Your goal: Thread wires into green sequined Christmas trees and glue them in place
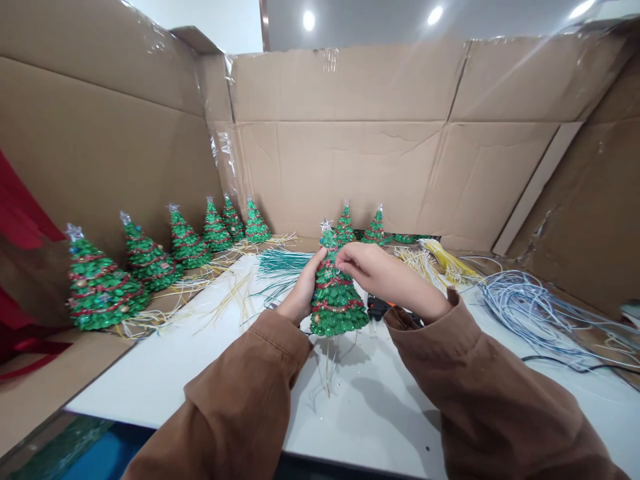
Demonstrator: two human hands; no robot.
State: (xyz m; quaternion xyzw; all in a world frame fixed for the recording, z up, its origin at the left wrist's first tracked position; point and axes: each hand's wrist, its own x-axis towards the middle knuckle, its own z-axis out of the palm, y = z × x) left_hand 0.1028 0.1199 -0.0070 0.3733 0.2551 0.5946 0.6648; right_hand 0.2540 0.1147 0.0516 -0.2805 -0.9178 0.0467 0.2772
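Note:
A small green tree (pixel 339 307) with red garland and a clear star on top is held upright above the white board, thin wires hanging from its base. My left hand (pixel 304 287) wraps round the tree's left side, below the star. At the tree's upper right, my right hand (pixel 367 267) has its thumb and fingertips pinched against the branches; what lies between them is too small to name.
Several similar trees (pixel 103 290) stand at the left and back. Green wires (pixel 283 261), yellow and white wires (pixel 443 260), a coil of pale wire (pixel 520 310) and a black-orange tool (pixel 379 307) lie on the white board (pixel 190 360). Cardboard walls (pixel 340 153) surround it.

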